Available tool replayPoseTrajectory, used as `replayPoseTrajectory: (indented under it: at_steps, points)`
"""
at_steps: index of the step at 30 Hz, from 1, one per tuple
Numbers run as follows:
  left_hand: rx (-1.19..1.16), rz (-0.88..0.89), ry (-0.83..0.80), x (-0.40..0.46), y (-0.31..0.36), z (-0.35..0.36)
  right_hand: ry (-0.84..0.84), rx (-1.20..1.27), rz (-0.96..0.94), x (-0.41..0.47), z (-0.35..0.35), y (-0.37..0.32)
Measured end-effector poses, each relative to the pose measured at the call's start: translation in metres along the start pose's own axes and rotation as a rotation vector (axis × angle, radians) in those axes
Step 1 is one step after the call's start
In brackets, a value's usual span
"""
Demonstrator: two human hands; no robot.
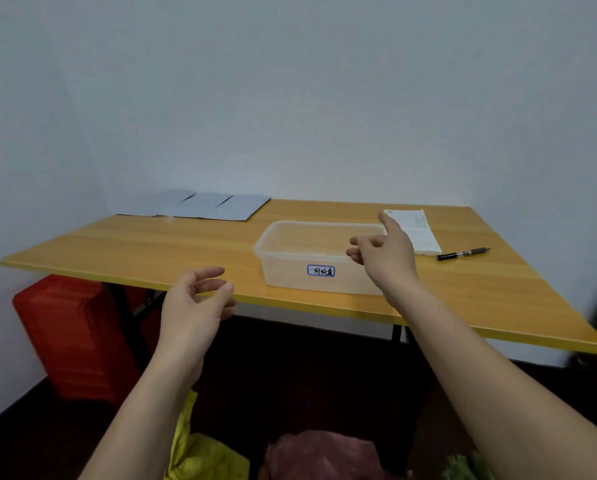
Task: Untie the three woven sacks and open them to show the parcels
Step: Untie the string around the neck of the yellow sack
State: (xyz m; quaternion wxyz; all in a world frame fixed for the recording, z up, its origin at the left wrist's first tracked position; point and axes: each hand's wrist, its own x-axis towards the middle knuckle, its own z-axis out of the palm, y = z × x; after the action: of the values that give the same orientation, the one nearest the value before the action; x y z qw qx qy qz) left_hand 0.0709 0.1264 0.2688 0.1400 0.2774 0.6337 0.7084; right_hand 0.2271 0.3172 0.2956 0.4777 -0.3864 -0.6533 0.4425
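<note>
Wooden worktop [186, 244] ahead; left hand [193, 299], right hand [383, 258] raised, apart, fingers loose, empty. Sacks [203, 455] barely in view below: risk of blind fumbling at ties.

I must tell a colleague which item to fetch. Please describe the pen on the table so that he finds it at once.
Start at the wooden table and go to its right side, past the clear plastic box. There, just beside the white printed sheet, lies the pen. It is the only slim black thing on the table.

Box [319, 254] on table [151, 244], pen [463, 253] right
</note>
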Motion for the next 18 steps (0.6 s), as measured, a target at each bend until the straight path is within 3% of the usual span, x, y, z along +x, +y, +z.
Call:
replayPoseTrajectory:
  at_steps: [5,18]
  points:
    - [0.009,-0.118,0.057,-0.003,-0.029,-0.017,-0.036,0.082,0.018,-0.015,0.018,0.012]
    - [0.089,-0.318,0.230,-0.055,-0.121,-0.121,-0.373,0.127,0.199,-0.118,0.117,0.063]
